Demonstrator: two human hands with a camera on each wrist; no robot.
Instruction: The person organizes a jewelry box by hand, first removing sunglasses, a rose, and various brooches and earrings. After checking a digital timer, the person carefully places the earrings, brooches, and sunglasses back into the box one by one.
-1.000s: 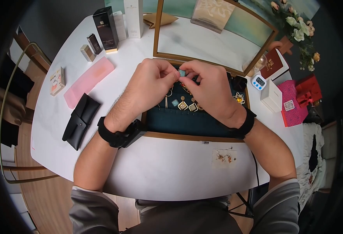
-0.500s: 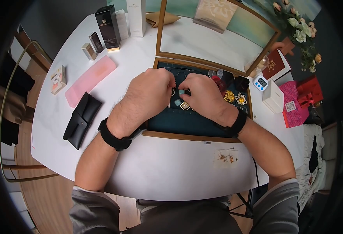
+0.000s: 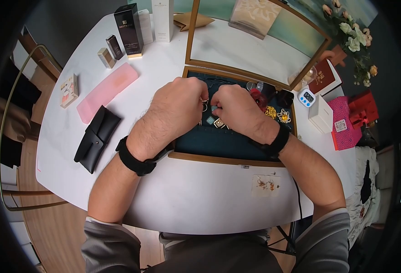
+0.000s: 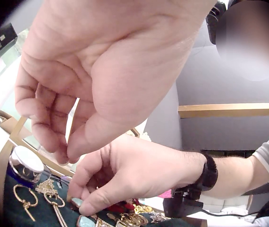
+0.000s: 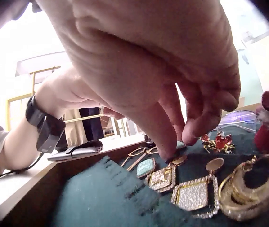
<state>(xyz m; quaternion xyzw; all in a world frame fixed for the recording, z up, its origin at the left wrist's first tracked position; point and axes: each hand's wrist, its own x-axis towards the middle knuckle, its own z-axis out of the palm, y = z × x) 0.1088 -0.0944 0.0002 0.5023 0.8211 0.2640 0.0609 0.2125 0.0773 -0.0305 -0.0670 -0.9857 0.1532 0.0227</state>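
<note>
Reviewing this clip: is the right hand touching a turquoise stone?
Touching. The left wrist view shows the right hand with a turquoise stone pinched between its thumb and fingers.

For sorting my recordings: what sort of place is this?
Likely a home dressing area or bedroom, judging by the jewellery case on the white table, the hanging clothes and the flowers.

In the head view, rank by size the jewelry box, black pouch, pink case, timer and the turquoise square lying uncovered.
1. Jewelry box
2. Pink case and black pouch: too alike to rank
3. Timer
4. Turquoise square
</note>
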